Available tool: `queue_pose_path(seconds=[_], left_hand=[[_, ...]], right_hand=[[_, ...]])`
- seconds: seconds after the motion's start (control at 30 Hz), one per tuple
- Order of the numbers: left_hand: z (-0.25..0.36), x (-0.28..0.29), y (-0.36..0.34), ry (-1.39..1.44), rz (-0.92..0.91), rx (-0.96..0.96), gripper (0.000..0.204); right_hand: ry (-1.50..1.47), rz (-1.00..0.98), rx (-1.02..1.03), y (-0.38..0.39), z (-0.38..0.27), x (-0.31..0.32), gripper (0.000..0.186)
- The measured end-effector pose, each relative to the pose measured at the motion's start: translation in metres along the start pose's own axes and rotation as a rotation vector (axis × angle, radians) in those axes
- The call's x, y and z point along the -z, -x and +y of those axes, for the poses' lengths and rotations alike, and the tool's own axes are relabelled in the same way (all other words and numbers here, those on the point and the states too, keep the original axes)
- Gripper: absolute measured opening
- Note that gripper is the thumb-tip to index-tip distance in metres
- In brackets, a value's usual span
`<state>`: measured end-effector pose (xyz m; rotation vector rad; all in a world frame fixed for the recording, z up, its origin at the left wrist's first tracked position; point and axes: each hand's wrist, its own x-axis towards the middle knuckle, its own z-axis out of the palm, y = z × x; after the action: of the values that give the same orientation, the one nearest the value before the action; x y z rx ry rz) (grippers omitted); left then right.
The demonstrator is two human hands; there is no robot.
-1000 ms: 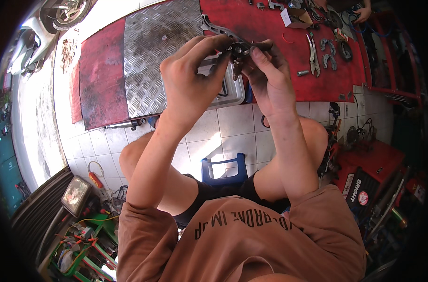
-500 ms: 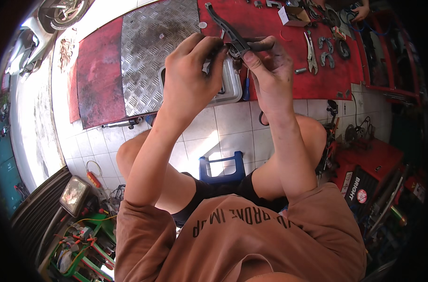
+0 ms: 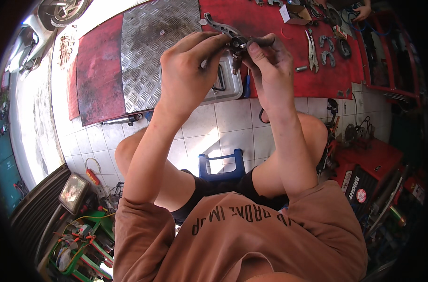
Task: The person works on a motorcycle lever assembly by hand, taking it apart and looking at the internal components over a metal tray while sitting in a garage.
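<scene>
left hand (image 3: 188,70) + right hand (image 3: 270,66) | grip lever part (image 3: 228,35) | joint hidden

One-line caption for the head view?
Both hands, left hand and right hand, hold a metal lever assembly above a red mat.

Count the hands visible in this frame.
3: left hand and right hand share a metal lever assembly; another person's hand at top right. Others may be hidden.

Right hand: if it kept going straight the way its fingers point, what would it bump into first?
The right hand points left, so it would probably meet the metal lever part it grips, then the left hand close beside it, though depth is uncertain.
</scene>
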<state>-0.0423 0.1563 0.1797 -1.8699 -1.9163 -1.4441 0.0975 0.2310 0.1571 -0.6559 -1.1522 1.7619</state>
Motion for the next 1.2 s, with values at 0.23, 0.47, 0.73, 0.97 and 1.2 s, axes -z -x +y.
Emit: queue_pose_path(seconds=[0.23,0.47,0.73,0.97,1.2], left_hand=[[0.0006,0.0035,-0.0019,0.058,-0.008,0.04,0.016],[-0.0002,0.0065,-0.001,0.131,-0.07,0.16,0.015],[0.0017,0.0069,-0.0003,0.139,-0.053,0.154,0.013],[0.0022,0.0082,-0.0002,0.162,-0.039,0.128,0.013],[-0.0028,0.0065,0.0033,0.112,-0.04,0.095,0.013]], right_hand=[[-0.088,-0.012,-0.04,-0.0018,0.0035,0.0003,0.015],[-0.151,-0.046,-0.095,-0.0014,0.0039,0.0013,0.013],[-0.172,-0.035,-0.076,0.0008,0.0004,-0.0019,0.011],[-0.176,-0.043,-0.067,0.0009,0.0028,-0.001,0.011],[-0.176,-0.071,-0.067,0.0006,0.0039,-0.0022,0.011]])
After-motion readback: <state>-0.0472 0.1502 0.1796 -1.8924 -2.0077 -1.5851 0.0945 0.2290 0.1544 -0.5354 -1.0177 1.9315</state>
